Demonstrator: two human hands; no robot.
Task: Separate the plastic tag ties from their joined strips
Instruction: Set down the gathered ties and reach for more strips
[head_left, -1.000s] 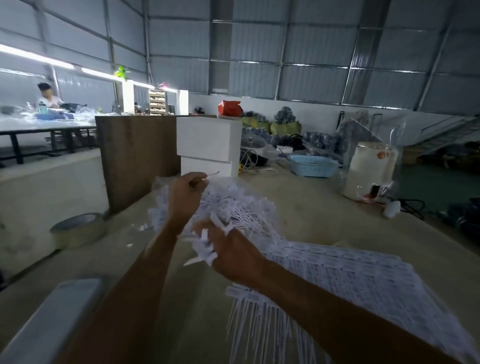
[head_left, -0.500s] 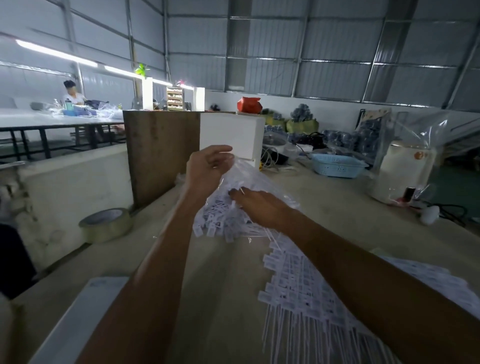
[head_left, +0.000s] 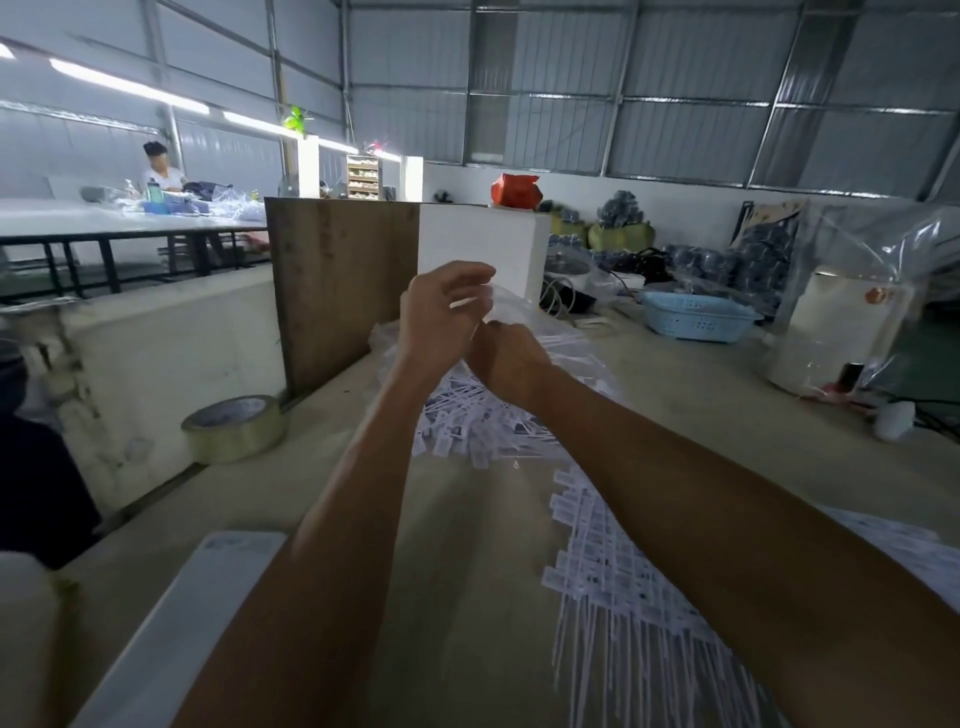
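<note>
1. White plastic tag ties (head_left: 483, 421), already loose, lie heaped under my hands beside the clear plastic bag (head_left: 519, 306); the joined strips (head_left: 613, 561) lie near me, under my right forearm.
2. I judge that if my left hand (head_left: 441, 312), fingers curled pinching the bag's film, slips, ties could spill toward the roll of tape (head_left: 234, 427).
3. My right hand (head_left: 506, 358) reaches in just beside it; its grasp I cannot tell.
4. Both forearms stretch forward over the table (head_left: 467, 571).

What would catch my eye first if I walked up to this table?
Two bare forearms reach forward, the left hand and right hand meeting at a clear plastic bag above a heap of loose white tag ties. Joined strips fan out lower right; a tape roll sits left.
</note>
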